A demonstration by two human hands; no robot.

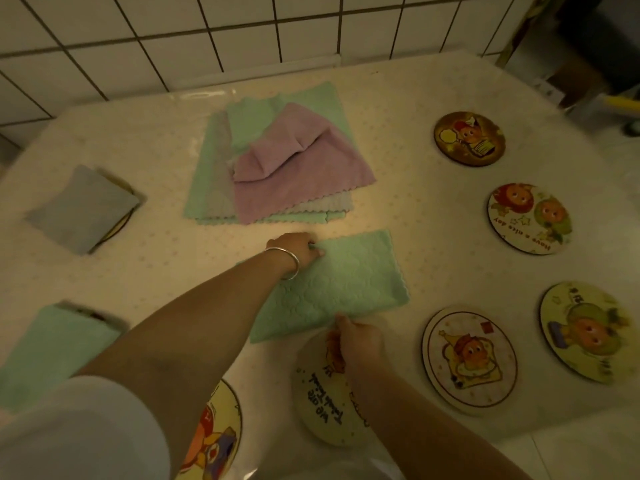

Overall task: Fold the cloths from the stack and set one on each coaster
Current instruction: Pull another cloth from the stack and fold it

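Observation:
A green cloth (349,282), folded in half, lies flat at the table's middle. My left hand (296,249) pinches its far left corner. My right hand (358,342) pinches its near edge. Behind it sits the stack of cloths (214,188), green and grey, with a crumpled pink cloth (304,161) on top. A folded grey cloth (83,209) covers a coaster at the left. A folded green cloth (52,348) covers another at the near left. Bare round coasters lie under my right wrist (318,403), at the near edge (221,431) and to the right (469,358).
Three more picture coasters lie along the right side: (469,138), (528,218), (588,330). A white tiled wall (207,36) backs the table. The table's right edge drops off to dark clutter at the upper right (588,64).

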